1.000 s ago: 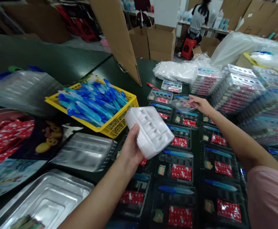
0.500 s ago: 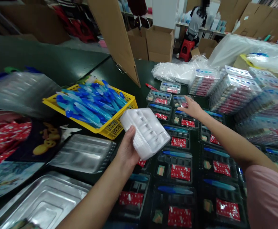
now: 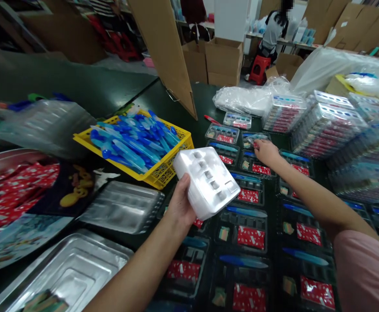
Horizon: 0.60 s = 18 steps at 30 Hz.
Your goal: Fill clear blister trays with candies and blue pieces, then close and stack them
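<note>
My left hand (image 3: 183, 203) grips a stack of clear, white-looking plastic trays (image 3: 210, 180) with moulded hollows, thumb on the near side. The stack is tilted above the rows of filled trays. Farther off, my right hand (image 3: 267, 152) has its fingers curled against the right side of a filled plastic tray (image 3: 252, 136); the fingertips are partly hidden. Around it lie more trays, each with a blue pen (image 3: 246, 212), a red patterned packet (image 3: 251, 237) and a small pale piece (image 3: 223, 234).
A yellow basket (image 3: 153, 177) of blue pens stands left of centre. Red packets (image 3: 30, 186) fill a container at left, near metal trays (image 3: 79, 271). Stacks of packed trays (image 3: 327, 128) rise at right. An upright cardboard sheet (image 3: 163, 52) stands behind; a person (image 3: 272, 34) sits beyond.
My right hand has come down onto the filled tray, its fingers drawing in from spread to curled. My left hand still holds the stack, whose top is turned slightly more toward me.
</note>
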Tool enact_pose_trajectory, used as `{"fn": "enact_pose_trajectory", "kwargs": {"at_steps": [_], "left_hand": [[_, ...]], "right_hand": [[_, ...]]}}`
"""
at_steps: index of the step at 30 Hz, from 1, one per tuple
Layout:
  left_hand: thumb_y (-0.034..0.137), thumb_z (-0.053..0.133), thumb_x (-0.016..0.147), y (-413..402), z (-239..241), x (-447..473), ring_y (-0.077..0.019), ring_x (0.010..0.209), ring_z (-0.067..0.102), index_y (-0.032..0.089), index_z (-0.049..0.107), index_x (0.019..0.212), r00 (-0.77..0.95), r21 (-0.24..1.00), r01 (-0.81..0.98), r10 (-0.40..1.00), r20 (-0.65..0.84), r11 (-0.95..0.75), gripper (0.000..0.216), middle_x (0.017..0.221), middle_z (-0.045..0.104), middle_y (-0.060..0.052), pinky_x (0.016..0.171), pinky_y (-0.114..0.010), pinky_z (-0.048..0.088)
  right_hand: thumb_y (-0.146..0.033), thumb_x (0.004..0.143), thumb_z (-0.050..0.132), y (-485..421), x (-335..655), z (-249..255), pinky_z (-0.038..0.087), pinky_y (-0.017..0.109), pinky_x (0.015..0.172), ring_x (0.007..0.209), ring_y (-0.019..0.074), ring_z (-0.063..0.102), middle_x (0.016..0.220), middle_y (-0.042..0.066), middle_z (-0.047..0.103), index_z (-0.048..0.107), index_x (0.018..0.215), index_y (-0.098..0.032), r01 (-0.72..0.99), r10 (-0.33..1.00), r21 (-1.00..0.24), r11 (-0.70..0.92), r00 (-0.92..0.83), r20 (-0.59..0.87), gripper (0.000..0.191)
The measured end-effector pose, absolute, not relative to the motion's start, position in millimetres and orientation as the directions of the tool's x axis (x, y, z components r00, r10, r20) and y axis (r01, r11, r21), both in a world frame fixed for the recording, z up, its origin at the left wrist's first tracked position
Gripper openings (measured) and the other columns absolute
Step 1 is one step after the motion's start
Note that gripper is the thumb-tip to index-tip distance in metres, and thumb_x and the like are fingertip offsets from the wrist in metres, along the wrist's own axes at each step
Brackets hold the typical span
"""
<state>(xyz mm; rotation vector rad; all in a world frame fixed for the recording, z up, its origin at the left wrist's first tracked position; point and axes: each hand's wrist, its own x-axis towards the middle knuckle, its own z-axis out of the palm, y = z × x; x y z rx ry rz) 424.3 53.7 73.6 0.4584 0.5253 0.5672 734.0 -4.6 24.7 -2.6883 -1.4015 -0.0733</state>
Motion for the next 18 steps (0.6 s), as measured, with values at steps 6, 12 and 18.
{"fn": "enact_pose_trajectory", "kwargs": {"at_steps": [6, 12, 18], "left_hand": [[0.042, 0.074, 0.075, 55.8, 70.0, 422.5, -0.0316, 0.120, 0.061, 0.026, 0.052, 0.136, 0.737, 0.533, -0.378, 0.594, -0.321, 0.757, 0.067, 0.116, 0.072, -0.007, 0.105, -0.052, 0.045], [0.041, 0.073, 0.076, 56.0, 70.7, 424.7, -0.0303, 0.114, 0.064, 0.027, 0.055, 0.132, 0.743, 0.516, -0.386, 0.589, -0.317, 0.764, 0.061, 0.116, 0.072, -0.006, 0.102, -0.052, 0.048], [0.042, 0.073, 0.076, 55.8, 69.3, 423.2, -0.0319, 0.120, 0.060, 0.027, 0.051, 0.137, 0.756, 0.525, -0.372, 0.578, -0.307, 0.766, 0.067, 0.118, 0.071, -0.007, 0.106, -0.053, 0.045]], "right_hand": [[-0.009, 0.092, 0.037, -14.2, 741.2, 54.2, 0.049, 0.039, 0.079, 0.096, 0.0293, 0.069, 0.108, 0.017, 0.072, 0.061, 0.123, -0.018, 0.841, 0.850, 0.134, -0.524, 0.506, 0.147, 0.040], [-0.014, 0.096, 0.039, -7.4, 763.1, 50.2, 0.046, 0.039, 0.094, 0.118, 0.0271, 0.061, 0.129, 0.013, 0.065, 0.062, 0.125, -0.018, 0.931, 0.885, 0.054, -0.362, 0.325, 0.333, 0.037], [-0.015, 0.095, 0.042, 5.2, 777.9, 13.5, 0.041, 0.040, 0.106, 0.127, 0.0252, 0.055, 0.133, 0.014, 0.062, 0.064, 0.125, -0.014, 0.973, 0.942, -0.024, -0.230, 0.229, 0.244, 0.037]]}}
